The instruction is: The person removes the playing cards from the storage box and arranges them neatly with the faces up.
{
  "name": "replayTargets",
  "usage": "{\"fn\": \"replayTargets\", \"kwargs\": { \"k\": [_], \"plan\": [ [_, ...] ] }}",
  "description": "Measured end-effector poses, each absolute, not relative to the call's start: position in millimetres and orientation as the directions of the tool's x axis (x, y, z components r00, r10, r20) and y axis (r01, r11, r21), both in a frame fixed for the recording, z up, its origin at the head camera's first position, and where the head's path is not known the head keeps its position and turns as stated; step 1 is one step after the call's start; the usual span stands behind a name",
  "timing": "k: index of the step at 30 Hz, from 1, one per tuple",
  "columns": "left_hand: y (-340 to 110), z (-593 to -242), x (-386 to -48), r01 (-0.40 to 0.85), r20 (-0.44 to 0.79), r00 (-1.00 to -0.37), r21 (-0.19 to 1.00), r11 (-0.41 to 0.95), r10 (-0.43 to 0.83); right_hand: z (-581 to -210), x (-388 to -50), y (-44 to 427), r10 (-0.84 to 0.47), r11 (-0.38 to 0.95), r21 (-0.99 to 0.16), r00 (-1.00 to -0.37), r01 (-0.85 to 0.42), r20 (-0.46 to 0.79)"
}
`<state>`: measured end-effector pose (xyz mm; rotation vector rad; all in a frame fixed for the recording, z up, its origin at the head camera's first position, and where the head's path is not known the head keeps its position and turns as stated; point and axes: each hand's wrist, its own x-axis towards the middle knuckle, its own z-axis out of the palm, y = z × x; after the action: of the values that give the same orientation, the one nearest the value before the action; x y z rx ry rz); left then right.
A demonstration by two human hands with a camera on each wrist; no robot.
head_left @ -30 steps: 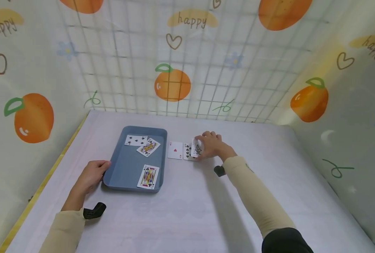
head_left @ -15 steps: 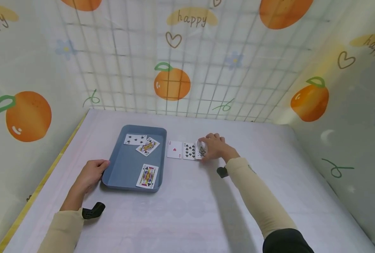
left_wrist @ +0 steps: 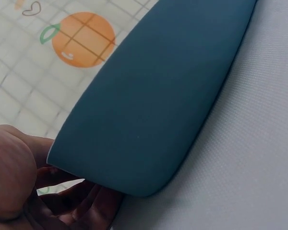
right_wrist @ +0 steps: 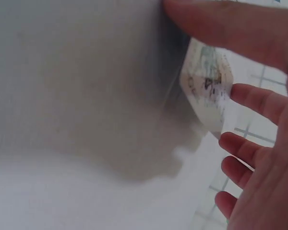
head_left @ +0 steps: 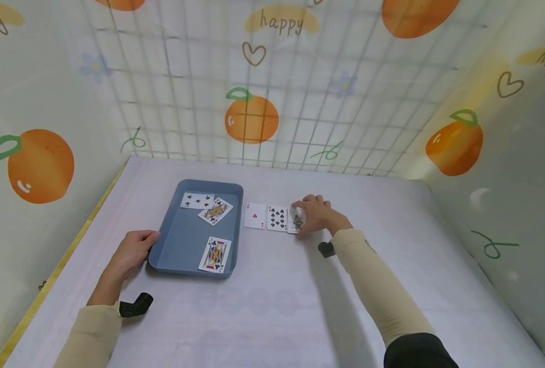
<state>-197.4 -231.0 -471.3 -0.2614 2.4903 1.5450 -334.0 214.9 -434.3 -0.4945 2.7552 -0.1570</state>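
Note:
The left hand (head_left: 132, 251) grips the left edge of the blue tray (head_left: 176, 235); in the left wrist view its fingers curl under the corner of the tray (left_wrist: 149, 105). Inside the tray lie a spade card (head_left: 194, 200), a tilted face card (head_left: 217, 210) and another face card (head_left: 216, 254). To the right of the tray, a red ace (head_left: 254, 216) and a spade card (head_left: 277, 219) lie side by side. Beside them the right hand (head_left: 318, 214) holds a card (head_left: 296, 220) between thumb and fingers; the right wrist view shows this card (right_wrist: 209, 86) at the fingertips.
A white cloth (head_left: 254, 317) covers the table, with a yellow strip (head_left: 65, 255) along its left edge. Behind stands a grid under a printed curtain (head_left: 295, 92). Black wrist devices sit below the left hand (head_left: 136, 305) and by the right hand (head_left: 326, 249).
The right hand has moved slightly right with its card, uncovering the spade card beside the ace. The left hand keeps its grip on the tray. The head view has shifted a little.

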Motion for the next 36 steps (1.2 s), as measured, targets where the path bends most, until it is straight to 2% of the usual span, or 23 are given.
{"fn": "replayTargets", "kwargs": {
  "k": [10, 25, 36],
  "plan": [
    [-230.9, -474.0, -198.4, -0.234, -0.235, -0.97, 0.865, 0.445, -0.052, -435.5, -337.3, 221.4, -0.343, 0.937, -0.188, -0.876, -0.295, -0.338],
    [-228.9, -472.7, -197.5, -0.262, -0.268, -0.962, 0.875, 0.408, -0.043, -438.4, -340.0, 226.7, -0.337, 0.939, -0.192, -0.868, -0.284, -0.364],
    [-231.9, -475.1, -197.5, -0.258, -0.258, -0.965, 0.873, 0.414, -0.057, -431.0, -344.3, 220.8, -0.355, 0.934, -0.174, -0.866, -0.312, -0.353]
  ]
}}
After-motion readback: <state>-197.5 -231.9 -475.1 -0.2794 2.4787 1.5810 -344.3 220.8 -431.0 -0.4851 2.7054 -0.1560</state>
